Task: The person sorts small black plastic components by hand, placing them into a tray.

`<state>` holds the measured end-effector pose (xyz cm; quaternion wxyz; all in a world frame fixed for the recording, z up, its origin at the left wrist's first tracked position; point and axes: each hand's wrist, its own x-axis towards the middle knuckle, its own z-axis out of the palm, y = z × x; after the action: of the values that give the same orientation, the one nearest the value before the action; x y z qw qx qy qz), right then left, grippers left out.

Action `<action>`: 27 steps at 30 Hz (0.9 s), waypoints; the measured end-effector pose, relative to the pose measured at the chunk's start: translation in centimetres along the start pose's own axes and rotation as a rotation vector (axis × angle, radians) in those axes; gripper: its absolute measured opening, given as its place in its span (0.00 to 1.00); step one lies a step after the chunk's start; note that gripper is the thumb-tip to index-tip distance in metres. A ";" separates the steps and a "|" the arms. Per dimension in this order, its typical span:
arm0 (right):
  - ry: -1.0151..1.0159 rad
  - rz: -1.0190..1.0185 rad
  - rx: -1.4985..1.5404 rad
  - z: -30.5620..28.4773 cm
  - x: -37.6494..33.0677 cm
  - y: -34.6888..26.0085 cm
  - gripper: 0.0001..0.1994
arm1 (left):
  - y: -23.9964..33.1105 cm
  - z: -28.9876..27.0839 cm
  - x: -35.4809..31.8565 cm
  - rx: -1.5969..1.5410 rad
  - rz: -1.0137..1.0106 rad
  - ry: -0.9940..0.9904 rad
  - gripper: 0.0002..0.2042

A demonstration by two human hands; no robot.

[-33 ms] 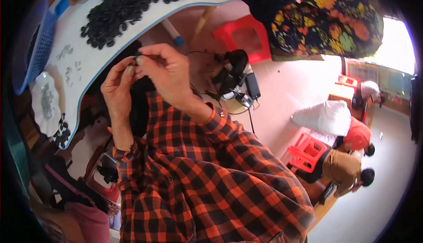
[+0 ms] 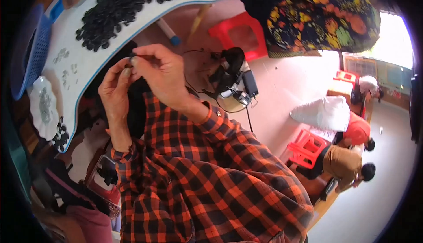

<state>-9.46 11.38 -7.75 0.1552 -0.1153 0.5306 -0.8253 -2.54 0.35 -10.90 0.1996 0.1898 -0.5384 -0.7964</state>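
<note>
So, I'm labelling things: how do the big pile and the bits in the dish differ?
The pile is black, the bits pale. The pile lies directly on the table, the bits in a white dish. The pile's pieces look larger than the bits. Both lie loose.

Upper left of frame: tabletop [image 2: 94,69] smooth, with a light sheen; black pieces [image 2: 112,14] heaped on it, smooth, semi-gloss, apparently plastic. Left edge: basket [image 2: 42,45], perforated plastic; dish [image 2: 47,126], smooth and glossy, exact material not determinable. Centre and bottom: checked shirt [image 2: 202,177], matt woven cloth, creased. Upper right: floral garment [image 2: 326,18], soft printed cloth. Upper centre: red stool [image 2: 261,45], smooth moulded plastic. Right: white sack [image 2: 324,113], wrinkled, low sheen.
</note>
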 end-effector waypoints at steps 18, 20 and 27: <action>0.008 0.051 -0.215 0.5 -1.5 -2.3 0.07 | 1.3 -1.0 -1.0 -0.196 0.034 -0.061 0.17; -0.014 0.146 -0.264 0.0 -1.6 -2.2 0.07 | 1.9 -0.9 -1.6 -0.192 0.031 -0.039 0.16; -0.084 0.232 -0.133 1.0 -1.5 -2.3 0.07 | 3.0 -1.4 -2.6 -0.055 0.161 0.005 0.18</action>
<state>-8.07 12.01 -5.28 0.2638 -0.0977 0.5867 -0.7594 0.68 -0.41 -8.37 0.2694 0.1424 -0.5292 -0.7919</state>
